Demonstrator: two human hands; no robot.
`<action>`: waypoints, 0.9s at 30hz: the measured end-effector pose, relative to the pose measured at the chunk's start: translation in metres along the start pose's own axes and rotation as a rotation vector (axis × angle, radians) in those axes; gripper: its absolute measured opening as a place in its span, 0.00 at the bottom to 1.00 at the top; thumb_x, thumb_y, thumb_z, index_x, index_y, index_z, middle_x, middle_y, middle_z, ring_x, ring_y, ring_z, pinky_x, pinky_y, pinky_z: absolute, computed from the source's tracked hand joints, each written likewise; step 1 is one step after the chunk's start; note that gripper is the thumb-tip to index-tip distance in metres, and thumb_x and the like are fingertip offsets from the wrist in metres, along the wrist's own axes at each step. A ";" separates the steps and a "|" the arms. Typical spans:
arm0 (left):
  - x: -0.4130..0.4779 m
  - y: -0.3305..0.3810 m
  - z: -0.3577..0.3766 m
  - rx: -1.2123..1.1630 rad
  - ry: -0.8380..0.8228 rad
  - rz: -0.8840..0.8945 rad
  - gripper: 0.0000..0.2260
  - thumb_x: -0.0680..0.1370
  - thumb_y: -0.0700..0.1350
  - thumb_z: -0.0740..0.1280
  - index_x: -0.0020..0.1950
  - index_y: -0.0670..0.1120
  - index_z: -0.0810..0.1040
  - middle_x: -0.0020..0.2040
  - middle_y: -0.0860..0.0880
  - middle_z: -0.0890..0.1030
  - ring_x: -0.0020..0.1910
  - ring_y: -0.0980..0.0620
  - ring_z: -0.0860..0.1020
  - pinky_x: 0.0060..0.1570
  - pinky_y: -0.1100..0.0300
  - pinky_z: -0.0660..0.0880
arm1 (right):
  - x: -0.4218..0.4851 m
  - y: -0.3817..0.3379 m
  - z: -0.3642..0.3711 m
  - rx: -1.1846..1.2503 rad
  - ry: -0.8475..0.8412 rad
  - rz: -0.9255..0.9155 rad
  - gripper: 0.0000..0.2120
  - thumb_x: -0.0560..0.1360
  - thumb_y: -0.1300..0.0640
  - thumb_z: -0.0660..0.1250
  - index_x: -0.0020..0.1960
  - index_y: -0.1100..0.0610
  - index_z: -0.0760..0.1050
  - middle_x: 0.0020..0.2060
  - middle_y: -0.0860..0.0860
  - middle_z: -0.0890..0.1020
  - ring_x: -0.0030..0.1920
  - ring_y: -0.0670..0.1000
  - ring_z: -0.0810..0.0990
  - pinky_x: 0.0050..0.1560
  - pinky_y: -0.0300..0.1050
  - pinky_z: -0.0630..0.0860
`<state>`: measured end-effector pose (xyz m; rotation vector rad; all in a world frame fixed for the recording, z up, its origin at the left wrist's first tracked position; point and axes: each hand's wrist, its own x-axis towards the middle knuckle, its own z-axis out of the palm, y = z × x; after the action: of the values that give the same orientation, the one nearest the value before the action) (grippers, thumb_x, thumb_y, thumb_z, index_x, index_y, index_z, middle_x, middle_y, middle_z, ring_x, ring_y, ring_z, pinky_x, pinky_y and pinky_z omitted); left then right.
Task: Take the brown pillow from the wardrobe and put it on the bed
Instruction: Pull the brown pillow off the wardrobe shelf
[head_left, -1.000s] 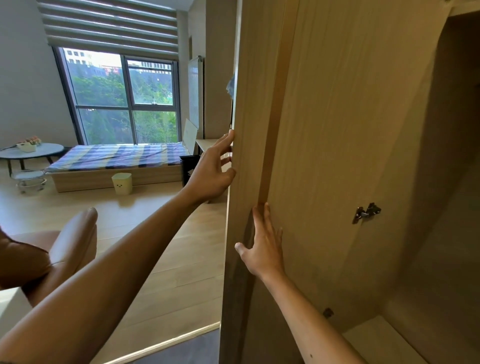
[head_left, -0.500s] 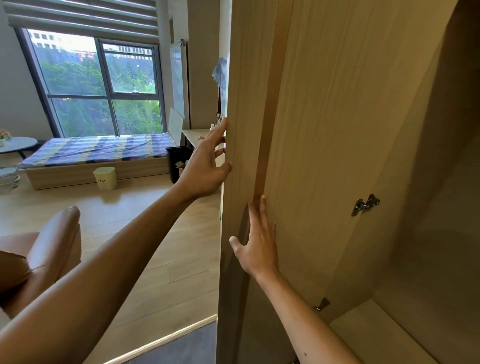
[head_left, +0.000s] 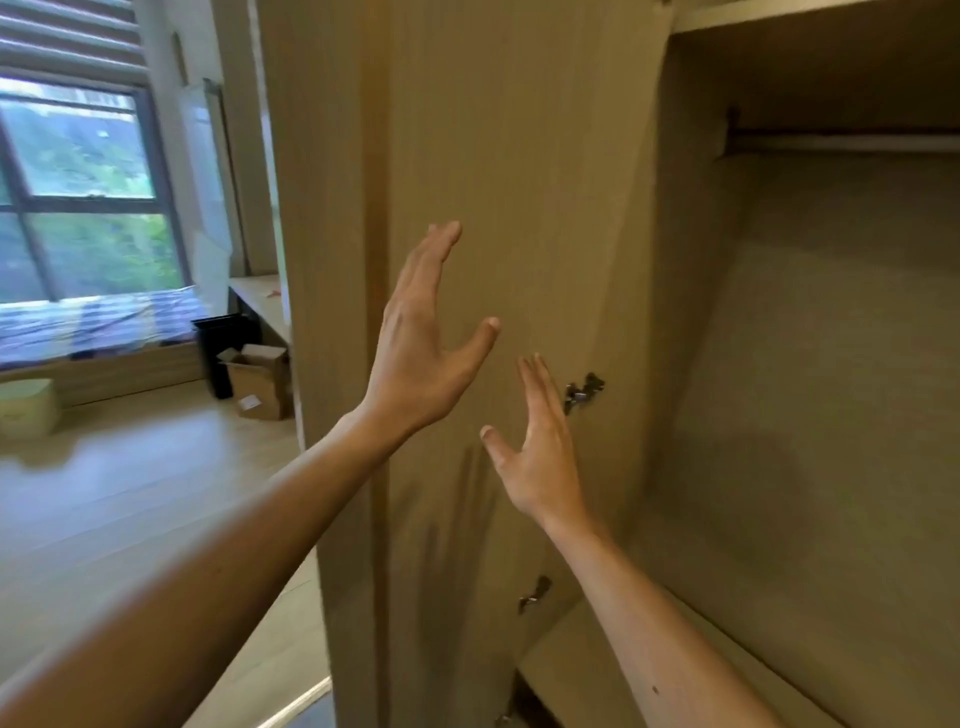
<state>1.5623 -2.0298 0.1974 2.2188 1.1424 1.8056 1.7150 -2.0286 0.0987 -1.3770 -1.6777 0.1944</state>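
A bright room with a large window (head_left: 78, 171) lies at the left, and under it the bed (head_left: 93, 322) with a striped cover waits well apart from the wardrobe, across a pale wood floor (head_left: 130, 478). By the foot of the bed stand a black bin (head_left: 221, 353) and an open cardboard box (head_left: 260, 379). Next comes the opened wardrobe door (head_left: 509, 182), swung out edge-on. The left hand (head_left: 423, 348) is raised in front of its inner face, fingers spread and holding nothing, apparently clear of the panel. Just right and lower, the right hand (head_left: 540, 462) is likewise open and empty, near a metal hinge (head_left: 584, 389), probably so both can reach inside. The wardrobe (head_left: 810, 364) interior at the right shows a hanging rail (head_left: 841, 143) and bare shelf; the brown pillow is not visible, so it likely sits in another compartment.
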 end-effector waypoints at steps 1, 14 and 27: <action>0.003 0.013 0.012 -0.035 -0.030 -0.007 0.35 0.78 0.44 0.74 0.82 0.42 0.63 0.81 0.45 0.68 0.82 0.49 0.62 0.80 0.56 0.58 | 0.004 0.005 -0.023 -0.013 0.032 0.006 0.43 0.80 0.53 0.74 0.86 0.50 0.53 0.87 0.46 0.54 0.86 0.47 0.51 0.85 0.54 0.57; 0.142 0.212 0.161 -0.289 -0.123 0.324 0.35 0.79 0.49 0.73 0.83 0.49 0.62 0.83 0.49 0.65 0.82 0.53 0.59 0.79 0.56 0.57 | 0.051 -0.012 -0.373 -0.456 0.493 -0.140 0.38 0.79 0.54 0.74 0.84 0.45 0.59 0.84 0.42 0.59 0.83 0.44 0.59 0.78 0.41 0.57; 0.280 0.315 0.230 -0.253 -0.186 0.538 0.34 0.80 0.53 0.70 0.83 0.48 0.61 0.83 0.47 0.64 0.83 0.48 0.59 0.80 0.48 0.58 | 0.147 -0.102 -0.559 -0.861 0.920 0.004 0.38 0.77 0.55 0.76 0.82 0.52 0.63 0.82 0.54 0.63 0.80 0.58 0.66 0.80 0.60 0.67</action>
<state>1.9291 -2.0078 0.5063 2.6217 0.2723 1.7175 2.0555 -2.1714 0.5550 -1.6737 -0.9510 -1.1189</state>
